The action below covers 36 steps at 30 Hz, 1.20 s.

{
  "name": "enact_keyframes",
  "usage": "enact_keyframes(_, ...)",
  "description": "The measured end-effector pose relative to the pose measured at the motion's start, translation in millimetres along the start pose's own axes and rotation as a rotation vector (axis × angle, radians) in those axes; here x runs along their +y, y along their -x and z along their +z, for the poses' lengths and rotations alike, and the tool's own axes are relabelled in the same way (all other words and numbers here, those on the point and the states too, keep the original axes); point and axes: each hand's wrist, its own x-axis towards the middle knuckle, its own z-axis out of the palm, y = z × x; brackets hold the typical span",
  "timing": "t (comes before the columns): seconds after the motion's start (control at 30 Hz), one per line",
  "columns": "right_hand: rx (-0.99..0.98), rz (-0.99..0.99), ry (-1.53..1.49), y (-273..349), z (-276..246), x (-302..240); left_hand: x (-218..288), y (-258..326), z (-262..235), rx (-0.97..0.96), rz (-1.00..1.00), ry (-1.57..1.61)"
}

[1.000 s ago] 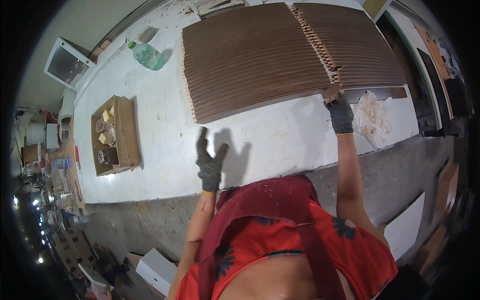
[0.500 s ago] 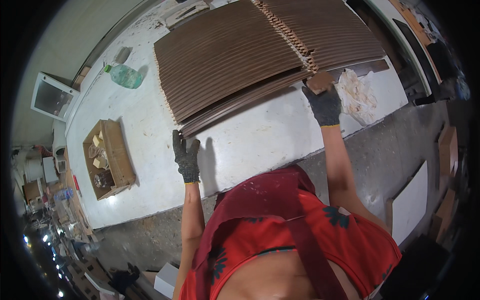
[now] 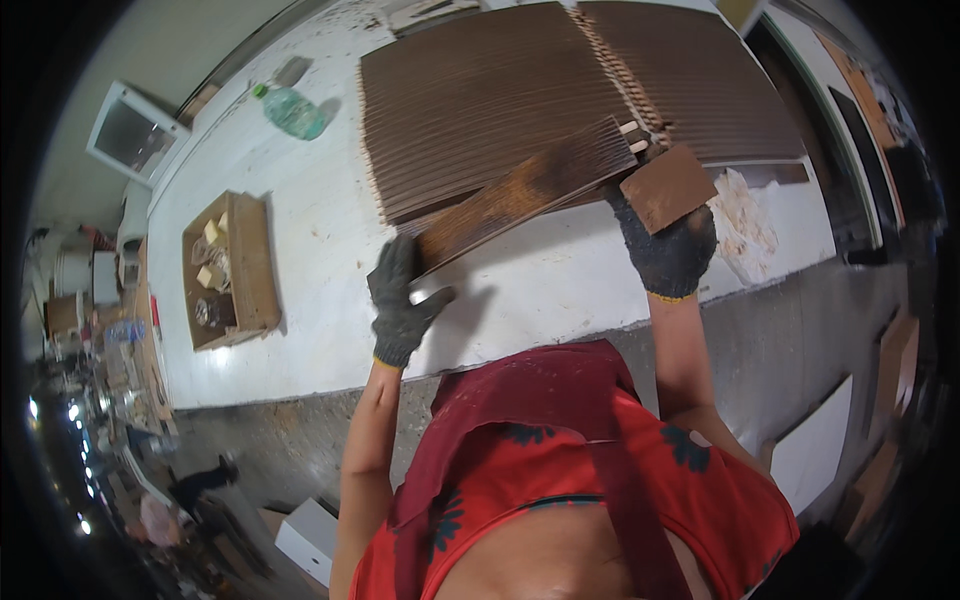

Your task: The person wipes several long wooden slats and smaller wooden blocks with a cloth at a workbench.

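A dark brown wooden slat [image 3: 530,190] is tilted, its broad face with a lighter orange-brown patch toward me. Pale pegs stick out of its right end. My left hand [image 3: 402,305], in a dark grey knit glove, holds the slat's left end with the fingers against it and the thumb spread away. My right hand [image 3: 672,245], gloved alike, grips a flat brown square that looks like sandpaper [image 3: 668,190], close to the pegged end; its fingers are partly hidden beneath the square. Behind the slat lie closely packed rows of similar brown slats [image 3: 480,100].
A crumpled stained white cloth [image 3: 742,225] lies right of my right hand. On the white table [image 3: 310,370], a cardboard box [image 3: 262,270] with small pale blocks and a jar stands at left, and a green-tinted bottle [image 3: 292,113] lies beyond it. More slats [image 3: 710,80] fill the far right.
One slat is now lifted and tilted off the near edge of the rows. My left hand has closed in on its left end. The brown square has turned flat-side up in my right hand.
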Motion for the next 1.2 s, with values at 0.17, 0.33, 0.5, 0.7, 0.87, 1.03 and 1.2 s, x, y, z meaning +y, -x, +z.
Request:
enact_keyframes(0.17, -0.389, 0.412, -0.677, -0.1, 41.0, 4.6, 66.3, -88.3, -28.5, -0.003, 0.128, 0.21)
enact_keyframes(0.33, -0.474, -0.023, 0.322, -10.9, 72.6, 14.7, 50.1, -98.5, -69.0, 0.035, -0.117, 0.37)
enact_keyframes(0.5, -0.482, -0.138, 0.261, -7.1, 133.3, -16.8, 52.4, -71.1, -115.2, 0.227, -0.262, 0.734)
enact_keyframes(0.7, -0.633, -0.582, 0.413, 13.6, 196.7, -25.4, 43.9, -53.0, -121.4, 0.287, -0.236, 0.428)
enact_keyframes(0.87, -0.74, -0.638, 0.521, 27.9, 208.5, -27.9, 28.7, -36.6, -114.5, 0.267, -0.631, 1.086)
enact_keyframes(1.03, -0.741, -0.716, 0.55, 20.8, 213.7, -36.9, 43.1, -33.8, -125.8, 0.249, -0.476, 1.001)
enact_keyframes(1.2, -0.693, -0.503, 0.489, -15.2, 237.4, -29.2, 43.6, -28.4, -128.5, 0.22, -0.282, 0.7)
